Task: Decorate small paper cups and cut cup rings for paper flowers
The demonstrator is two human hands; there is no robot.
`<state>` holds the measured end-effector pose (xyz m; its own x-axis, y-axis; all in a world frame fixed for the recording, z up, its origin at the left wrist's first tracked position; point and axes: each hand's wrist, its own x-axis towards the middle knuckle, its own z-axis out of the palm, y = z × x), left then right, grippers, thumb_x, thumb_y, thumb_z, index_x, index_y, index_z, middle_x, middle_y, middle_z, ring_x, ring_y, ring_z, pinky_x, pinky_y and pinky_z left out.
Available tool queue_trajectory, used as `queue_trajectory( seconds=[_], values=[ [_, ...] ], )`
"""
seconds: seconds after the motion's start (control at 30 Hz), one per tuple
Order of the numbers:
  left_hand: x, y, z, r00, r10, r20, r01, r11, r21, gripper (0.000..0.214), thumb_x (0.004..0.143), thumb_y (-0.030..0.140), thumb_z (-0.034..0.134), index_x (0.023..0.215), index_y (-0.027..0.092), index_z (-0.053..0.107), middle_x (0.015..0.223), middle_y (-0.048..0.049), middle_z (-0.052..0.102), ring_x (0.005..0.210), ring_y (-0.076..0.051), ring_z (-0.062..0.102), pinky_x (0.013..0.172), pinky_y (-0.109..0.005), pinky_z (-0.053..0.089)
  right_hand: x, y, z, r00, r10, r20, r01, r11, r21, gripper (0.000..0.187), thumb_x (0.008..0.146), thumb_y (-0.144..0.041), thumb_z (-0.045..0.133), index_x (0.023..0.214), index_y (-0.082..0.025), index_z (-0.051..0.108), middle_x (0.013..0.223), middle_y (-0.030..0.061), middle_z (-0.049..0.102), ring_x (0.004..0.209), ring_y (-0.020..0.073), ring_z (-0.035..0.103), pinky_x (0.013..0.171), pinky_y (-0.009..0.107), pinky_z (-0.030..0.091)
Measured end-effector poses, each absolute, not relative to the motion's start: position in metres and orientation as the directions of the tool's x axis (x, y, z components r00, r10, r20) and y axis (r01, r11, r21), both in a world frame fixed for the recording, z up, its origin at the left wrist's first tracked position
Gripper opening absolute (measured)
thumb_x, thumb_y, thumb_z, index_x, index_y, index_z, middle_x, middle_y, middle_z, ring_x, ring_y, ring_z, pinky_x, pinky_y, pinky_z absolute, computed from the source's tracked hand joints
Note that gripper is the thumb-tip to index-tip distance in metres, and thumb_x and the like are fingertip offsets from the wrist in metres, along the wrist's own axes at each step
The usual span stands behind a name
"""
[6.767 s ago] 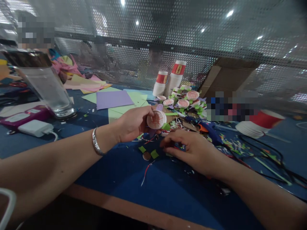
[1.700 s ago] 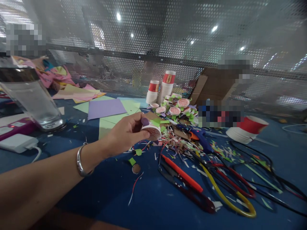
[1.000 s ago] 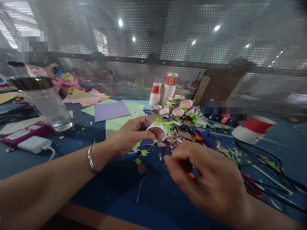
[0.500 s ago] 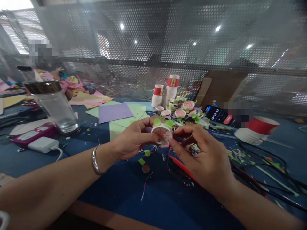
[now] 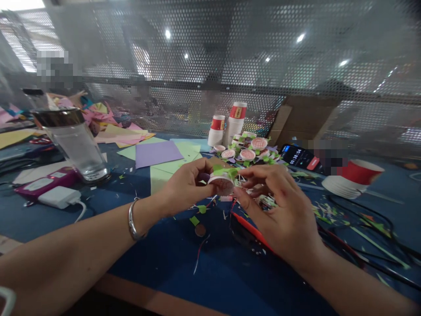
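My left hand [image 5: 189, 186] is closed on a small white paper disc [image 5: 224, 184] with faint red print on its face, thumb in front and fingers behind. Bright green paper pieces [image 5: 223, 169] stick up from the disc's top edge. A bit of purple shows behind it, near my left fingers. Just right of the disc, my right hand [image 5: 283, 208] has its thumb and forefinger apart and curved, their tips close to the disc and the green paper. Whether they touch it I cannot tell. Under my right hand lies a red-orange pen-like tool [image 5: 251, 230].
Behind my hands is a pile of similar discs [image 5: 247, 154], with stacked paper cups [image 5: 235, 125] beyond. Purple paper [image 5: 158, 153], a glass bottle [image 5: 77, 145] and a purple box [image 5: 49, 182] are left. A phone [image 5: 299, 158], a tipped cup [image 5: 353, 177] and cables are right.
The disc has tilted, so its printed face shows less. My right thumb and fingers have loosened and drawn slightly away from its edge; my left hand keeps its grip.
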<state>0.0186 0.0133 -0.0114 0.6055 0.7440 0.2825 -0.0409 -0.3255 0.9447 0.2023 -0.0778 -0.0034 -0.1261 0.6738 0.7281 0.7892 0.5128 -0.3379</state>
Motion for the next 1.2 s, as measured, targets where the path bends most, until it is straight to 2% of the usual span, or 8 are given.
queue_trajectory(
  seconds=[0.07, 0.17, 0.3, 0.57, 0.73, 0.9, 1.03, 1.2],
  values=[
    [0.019, 0.014, -0.012, 0.620, 0.729, 0.291, -0.011, -0.363, 0.932, 0.027, 0.074, 0.024, 0.075, 0.088, 0.019, 0.051, 0.077, 0.0038, 0.061, 0.072, -0.010, 0.060, 0.065, -0.024, 0.047, 0.203, -0.079, -0.005, -0.150, 0.657, 0.739, 0.808, 0.512, -0.292, 0.028, 0.090, -0.036, 0.070, 0.117, -0.029, 0.070, 0.108, 0.0089, 0.066, 0.097, 0.0267, 0.066, 0.078, 0.041, 0.058],
    [0.019, 0.012, -0.013, 0.617, 0.733, 0.286, 0.048, -0.398, 0.916, 0.029, 0.074, 0.029, 0.074, 0.087, 0.019, 0.051, 0.070, 0.0043, 0.058, 0.064, -0.010, 0.055, 0.058, -0.024, 0.045, 0.203, -0.081, -0.008, -0.183, 0.630, 0.755, 0.830, 0.511, -0.225, 0.028, 0.092, -0.029, 0.067, 0.119, -0.029, 0.069, 0.112, 0.0094, 0.064, 0.101, 0.0273, 0.065, 0.081, 0.044, 0.058],
    [0.018, 0.010, -0.014, 0.643, 0.711, 0.285, 0.052, -0.411, 0.910, 0.026, 0.075, 0.025, 0.072, 0.088, 0.020, 0.051, 0.068, 0.0037, 0.059, 0.062, -0.010, 0.056, 0.055, -0.024, 0.044, 0.202, -0.082, -0.012, -0.232, 0.596, 0.768, 0.842, 0.518, -0.148, 0.027, 0.095, -0.019, 0.063, 0.121, -0.020, 0.070, 0.116, 0.0128, 0.060, 0.106, 0.0267, 0.064, 0.089, 0.046, 0.056],
    [0.019, 0.007, -0.011, 0.615, 0.739, 0.274, 0.062, -0.392, 0.918, 0.030, 0.074, 0.036, 0.076, 0.086, 0.017, 0.057, 0.073, 0.0010, 0.061, 0.064, -0.010, 0.055, 0.059, -0.025, 0.046, 0.201, -0.083, -0.010, -0.251, 0.571, 0.781, 0.836, 0.535, -0.123, 0.025, 0.094, -0.016, 0.063, 0.118, -0.014, 0.072, 0.114, 0.0140, 0.060, 0.105, 0.0254, 0.063, 0.091, 0.045, 0.053],
    [0.015, 0.008, -0.008, 0.662, 0.696, 0.280, 0.060, -0.420, 0.905, 0.023, 0.080, 0.032, 0.074, 0.092, 0.017, 0.061, 0.078, -0.0003, 0.064, 0.069, -0.011, 0.059, 0.064, -0.025, 0.048, 0.204, -0.081, -0.008, -0.199, 0.580, 0.790, 0.786, 0.576, -0.224, 0.022, 0.094, -0.017, 0.064, 0.115, -0.012, 0.072, 0.110, 0.0126, 0.061, 0.104, 0.0219, 0.062, 0.088, 0.039, 0.054],
    [0.013, 0.010, -0.008, 0.702, 0.671, 0.238, 0.041, -0.372, 0.928, 0.019, 0.081, 0.023, 0.072, 0.097, 0.018, 0.062, 0.083, -0.0004, 0.066, 0.073, -0.011, 0.061, 0.069, -0.026, 0.050, 0.211, -0.078, -0.004, -0.112, 0.605, 0.788, 0.763, 0.560, -0.322, 0.017, 0.097, -0.019, 0.062, 0.110, -0.015, 0.070, 0.105, 0.0088, 0.063, 0.089, 0.0177, 0.062, 0.079, 0.036, 0.054],
    [0.014, 0.011, -0.009, 0.709, 0.668, 0.227, 0.082, -0.398, 0.914, 0.017, 0.078, 0.021, 0.070, 0.094, 0.019, 0.064, 0.085, -0.0013, 0.067, 0.078, -0.013, 0.061, 0.071, -0.027, 0.050, 0.215, -0.075, -0.003, -0.065, 0.669, 0.740, 0.753, 0.520, -0.403, 0.014, 0.098, -0.024, 0.061, 0.107, -0.019, 0.070, 0.103, 0.0066, 0.064, 0.087, 0.0174, 0.062, 0.078, 0.036, 0.053],
    [0.014, 0.010, -0.008, 0.700, 0.673, 0.238, 0.116, -0.436, 0.892, 0.019, 0.078, 0.020, 0.067, 0.097, 0.019, 0.067, 0.090, -0.0025, 0.070, 0.080, -0.014, 0.063, 0.073, -0.029, 0.051, 0.213, -0.075, -0.006, -0.108, 0.759, 0.642, 0.709, 0.512, -0.485, 0.010, 0.098, -0.027, 0.062, 0.103, -0.022, 0.069, 0.097, 0.0031, 0.065, 0.082, 0.0156, 0.062, 0.074, 0.033, 0.052]
  ],
)
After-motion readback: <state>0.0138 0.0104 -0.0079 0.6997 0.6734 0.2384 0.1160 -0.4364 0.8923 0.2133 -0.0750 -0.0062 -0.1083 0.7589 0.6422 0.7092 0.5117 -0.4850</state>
